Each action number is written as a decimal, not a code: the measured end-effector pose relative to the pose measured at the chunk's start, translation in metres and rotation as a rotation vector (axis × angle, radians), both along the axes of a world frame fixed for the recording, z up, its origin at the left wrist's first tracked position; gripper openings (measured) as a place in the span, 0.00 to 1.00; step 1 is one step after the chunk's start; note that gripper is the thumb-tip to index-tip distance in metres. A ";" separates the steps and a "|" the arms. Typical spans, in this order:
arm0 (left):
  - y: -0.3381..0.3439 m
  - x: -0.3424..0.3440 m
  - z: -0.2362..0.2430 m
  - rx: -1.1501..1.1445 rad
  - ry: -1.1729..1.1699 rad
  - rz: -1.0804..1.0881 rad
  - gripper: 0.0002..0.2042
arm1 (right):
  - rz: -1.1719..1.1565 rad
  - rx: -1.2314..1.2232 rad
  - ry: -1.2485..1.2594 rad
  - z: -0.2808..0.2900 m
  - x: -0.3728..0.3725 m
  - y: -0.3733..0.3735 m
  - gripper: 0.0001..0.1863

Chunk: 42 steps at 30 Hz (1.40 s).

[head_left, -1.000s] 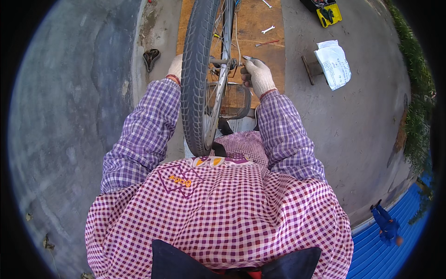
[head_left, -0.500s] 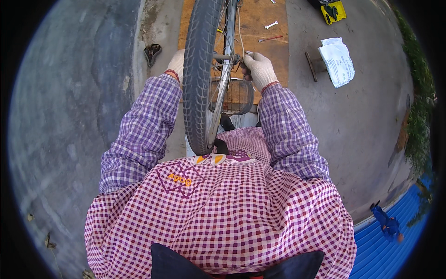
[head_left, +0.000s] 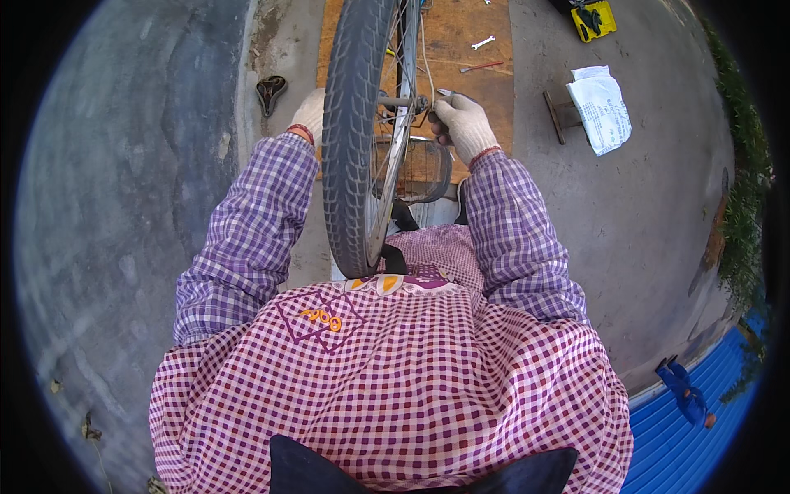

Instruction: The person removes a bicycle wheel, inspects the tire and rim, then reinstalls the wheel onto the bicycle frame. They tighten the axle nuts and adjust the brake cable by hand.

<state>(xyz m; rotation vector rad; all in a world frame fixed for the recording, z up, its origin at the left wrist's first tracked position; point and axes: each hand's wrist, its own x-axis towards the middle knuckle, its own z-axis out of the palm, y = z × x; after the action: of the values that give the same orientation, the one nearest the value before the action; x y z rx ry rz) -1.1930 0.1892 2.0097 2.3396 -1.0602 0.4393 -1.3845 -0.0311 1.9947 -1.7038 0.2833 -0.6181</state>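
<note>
A bicycle wheel with a knobbly black tyre (head_left: 355, 140) stands upright before me, its spokes and silver rim (head_left: 398, 140) facing right. My right hand (head_left: 466, 125), in a white knit glove, is at the right side of the axle (head_left: 420, 104). Its thumb and fingers are closed beside the lower end of a pale cable (head_left: 426, 53); what lies between them cannot be made out. Left of the tyre is my left hand (head_left: 310, 112), also gloved, its fingers hidden behind the tyre. A mesh basket (head_left: 434, 171) shows below the right hand.
Under the wheel lies a wooden board (head_left: 469, 90) bearing an open-ended wrench (head_left: 483, 43) and a thin red tool (head_left: 481, 67). A bicycle saddle (head_left: 271, 95) rests at left. Rightward are a paper-covered stool (head_left: 599, 111), a yellow tool case (head_left: 594, 21) and a person in blue (head_left: 685, 393).
My right hand has shifted slightly right and down, still beside the axle. The left hand stays behind the tyre. The person in blue has moved slightly.
</note>
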 end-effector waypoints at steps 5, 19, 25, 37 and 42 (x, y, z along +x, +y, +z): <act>0.009 -0.002 -0.012 -0.052 0.158 -0.053 0.27 | -0.026 -0.057 0.043 -0.017 0.011 0.008 0.16; -0.054 -0.085 0.067 -0.430 0.403 -0.260 0.24 | -0.090 -0.079 -0.126 0.055 -0.076 -0.055 0.19; -0.053 -0.200 0.092 -0.280 0.469 -0.028 0.24 | -0.145 -0.273 -0.155 0.074 -0.185 -0.056 0.28; -0.040 -0.228 0.104 -0.296 0.460 -0.045 0.26 | -0.048 -0.174 -0.117 0.081 -0.201 -0.047 0.16; -0.041 -0.228 0.106 -0.331 0.414 -0.051 0.27 | -0.044 -0.170 -0.073 0.092 -0.210 -0.043 0.18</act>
<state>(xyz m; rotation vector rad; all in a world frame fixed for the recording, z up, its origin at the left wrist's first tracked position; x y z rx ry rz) -1.4207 0.1479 2.1154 1.9885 -0.7791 0.0903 -1.5950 -0.0739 2.0867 -1.8367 0.2220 -0.7533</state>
